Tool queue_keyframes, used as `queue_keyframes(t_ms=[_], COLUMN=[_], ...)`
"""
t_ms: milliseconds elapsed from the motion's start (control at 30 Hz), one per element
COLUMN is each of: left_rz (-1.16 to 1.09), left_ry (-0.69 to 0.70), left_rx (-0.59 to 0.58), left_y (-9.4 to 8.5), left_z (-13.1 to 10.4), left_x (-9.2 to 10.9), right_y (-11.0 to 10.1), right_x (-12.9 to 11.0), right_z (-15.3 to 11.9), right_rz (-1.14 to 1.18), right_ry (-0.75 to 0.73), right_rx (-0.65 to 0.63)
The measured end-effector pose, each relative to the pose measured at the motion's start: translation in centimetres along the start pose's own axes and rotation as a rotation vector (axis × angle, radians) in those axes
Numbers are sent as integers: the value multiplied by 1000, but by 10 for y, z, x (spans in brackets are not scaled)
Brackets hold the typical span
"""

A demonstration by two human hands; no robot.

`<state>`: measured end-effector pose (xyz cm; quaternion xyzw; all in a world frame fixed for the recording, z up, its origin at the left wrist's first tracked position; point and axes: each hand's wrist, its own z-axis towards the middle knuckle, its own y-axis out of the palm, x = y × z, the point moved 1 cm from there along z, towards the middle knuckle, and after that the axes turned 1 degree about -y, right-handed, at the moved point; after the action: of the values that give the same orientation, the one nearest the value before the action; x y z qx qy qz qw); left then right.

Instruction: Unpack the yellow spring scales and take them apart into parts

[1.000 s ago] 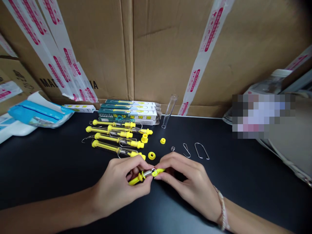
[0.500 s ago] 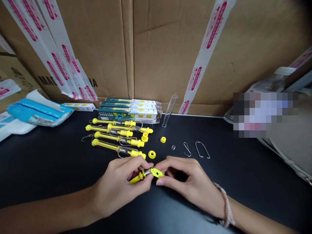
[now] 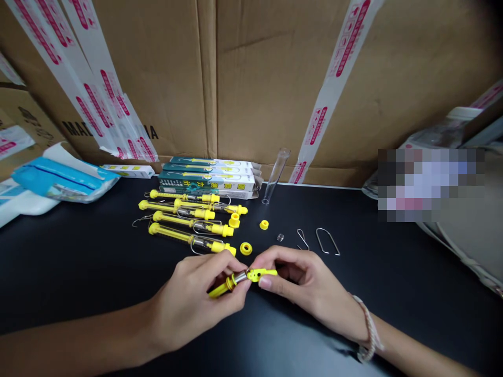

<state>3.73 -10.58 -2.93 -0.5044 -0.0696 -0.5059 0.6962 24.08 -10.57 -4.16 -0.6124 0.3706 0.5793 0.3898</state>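
Observation:
My left hand is closed round the yellow rod of a partly dismantled spring scale, with a silvery metal section at its upper end. My right hand pinches near a small flat yellow plastic piece with a dark hole, which meets the metal end. The fingertips of both hands nearly touch there, and the fingers hide part of the joint. Just beyond lie a yellow ring cap, two smaller yellow caps, a small coil, an S-shaped wire hook and a bent wire loop.
Several yellow spring scales lie in a row at the left. Behind them are stacked printed boxes and an upright clear tube. A blue packet is far left; a plastic bottle and a beige bag are right.
The flat yellow piece has turned so that its narrow end points right. My right fingers have shifted on it, while my left hand keeps its grip on the rod.

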Motion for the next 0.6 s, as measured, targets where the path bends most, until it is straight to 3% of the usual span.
queue_keyframes(t_ms=[133,367,600], left_rz=[16,18,74], left_ry=[9,32,98], left_rx=[0,-10,-6], left_y=[0,1,0], left_z=[0,1,0], left_x=[0,-2,-1], right_y=[1,4,4], right_x=[-1,-2,0], right_z=[-2,-8,-8], right_rz=[-146,-461,-510], right_ry=[-54,-293,-279], right_rx=[53,185,211])
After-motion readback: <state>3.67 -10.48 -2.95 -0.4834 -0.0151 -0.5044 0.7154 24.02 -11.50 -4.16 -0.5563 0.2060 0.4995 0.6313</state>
